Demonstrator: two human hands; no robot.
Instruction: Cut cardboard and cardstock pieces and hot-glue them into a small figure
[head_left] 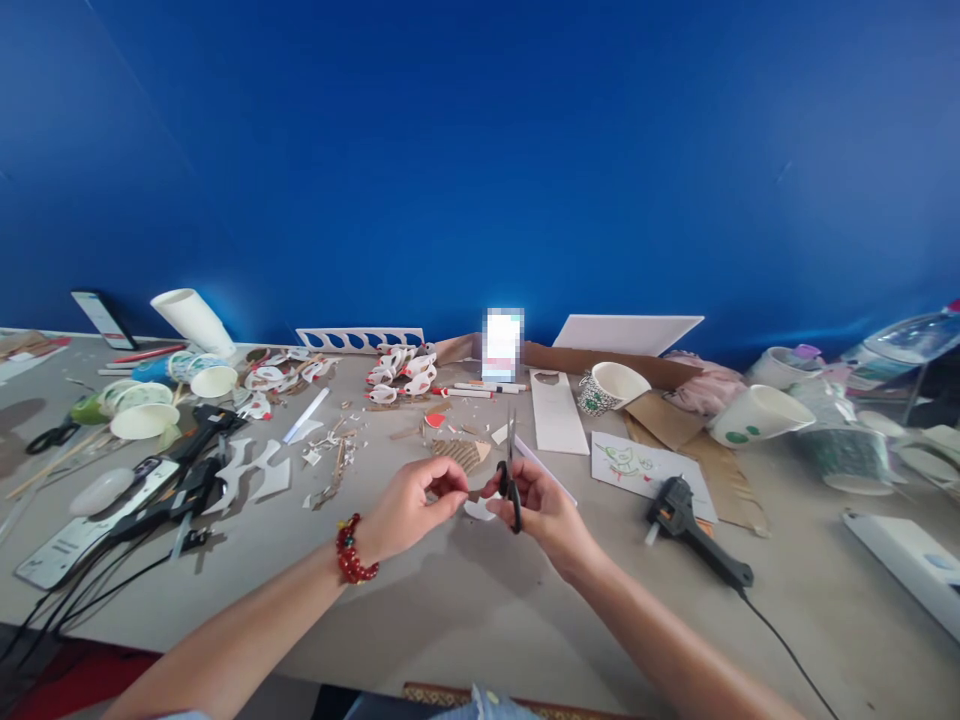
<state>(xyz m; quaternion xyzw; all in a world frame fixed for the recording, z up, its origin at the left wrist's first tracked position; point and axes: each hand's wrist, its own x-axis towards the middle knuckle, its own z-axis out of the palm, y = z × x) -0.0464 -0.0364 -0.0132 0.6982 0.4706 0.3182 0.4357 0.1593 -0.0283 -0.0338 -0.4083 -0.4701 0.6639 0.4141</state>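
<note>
My right hand (pixel 541 505) grips a pair of black-handled scissors (pixel 511 470), blades pointing up and away from me. My left hand (pixel 412 502), with a red bead bracelet at the wrist, pinches a small brown scrap of cardboard (pixel 474 493) right at the scissors. Both hands meet above the grey table (pixel 465 610), over a small white paper piece (pixel 477 510). A ribbed piece of corrugated cardboard (pixel 459 453) lies just beyond my hands.
A black glue gun (pixel 694 530) with its cord lies to the right beside a drawing on paper (pixel 649 468). Paper cups (pixel 757 413), white cut-outs (pixel 251 472), red-and-white paper figures (pixel 401 375), markers and cables (pixel 112 560) crowd the table. A blue wall stands behind.
</note>
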